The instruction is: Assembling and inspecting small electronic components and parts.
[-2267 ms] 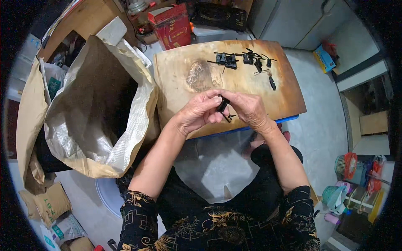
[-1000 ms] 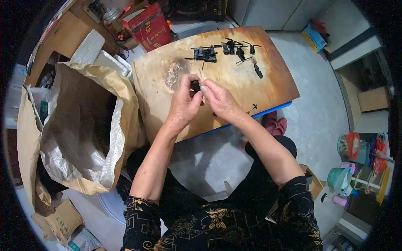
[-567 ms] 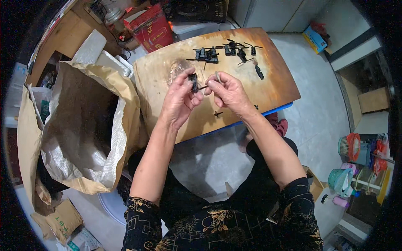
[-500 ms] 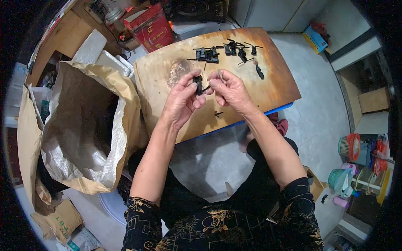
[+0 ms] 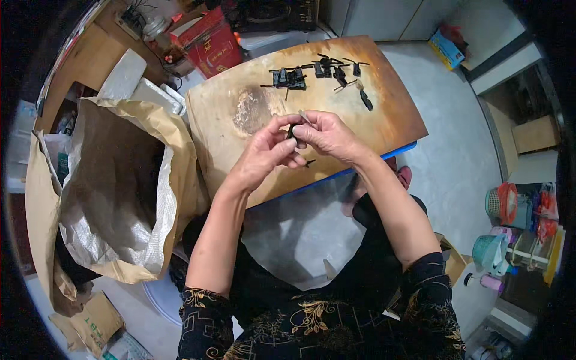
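Over the near half of the wooden board table (image 5: pixel 219 147), my two hands meet. Between the curled fingers of my left hand (image 5: pixel 259 155) is a small black plastic part (image 5: pixel 292 131), mostly covered by fingers. Pinched in my right hand (image 5: pixel 331 139) is a thin grey blade-like tool (image 5: pixel 305 117), whose tip sticks up past the fingers. The right fingertips press against the black part. Below the hands lies a small black scrap (image 5: pixel 309 162). Farther back are a cluster of black plastic parts (image 5: pixel 289 78), more black parts (image 5: pixel 327 69) and one lone black piece (image 5: pixel 366 101).
A large open paper sack (image 5: pixel 174 150) with a silvery lining stands left of the table. Behind it are white foam blocks (image 5: pixel 157 93) and a red box (image 5: pixel 210 45). Baskets and bags (image 5: pixel 501 204) sit on the right. A blue edge (image 5: pixel 393 150) runs under the board.
My hands have come together, the right moving left onto the black part. The black part is now more hidden by my fingers. The whole view has shifted slightly.
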